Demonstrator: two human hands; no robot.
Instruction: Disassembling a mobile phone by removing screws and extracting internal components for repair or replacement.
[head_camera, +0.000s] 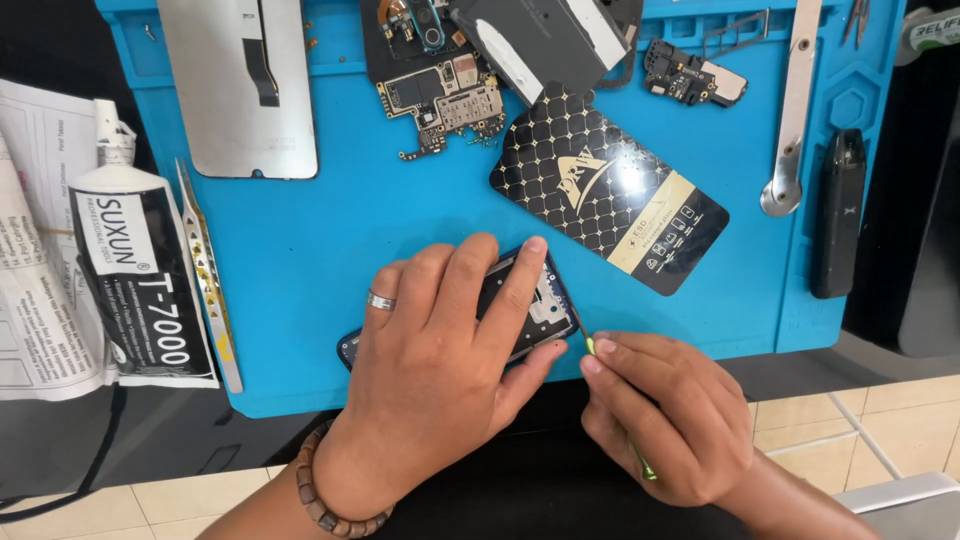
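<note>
My left hand (445, 345), with a ring and a bead bracelet, lies flat over a dark phone frame (535, 300) on the blue work mat (330, 230), pressing it down. Most of the frame is hidden under the palm and fingers. My right hand (665, 415) grips a thin green-handled tool (590, 345) whose tip touches the frame's right edge.
A black and gold card package (610, 200) lies just beyond the frame. Farther back are a circuit board (445, 105), a display panel (240, 85) and small parts. At left sit tweezers (210, 275) and a glue tube (135, 270); at right, a metal bar (795, 110) and a black device (840, 215).
</note>
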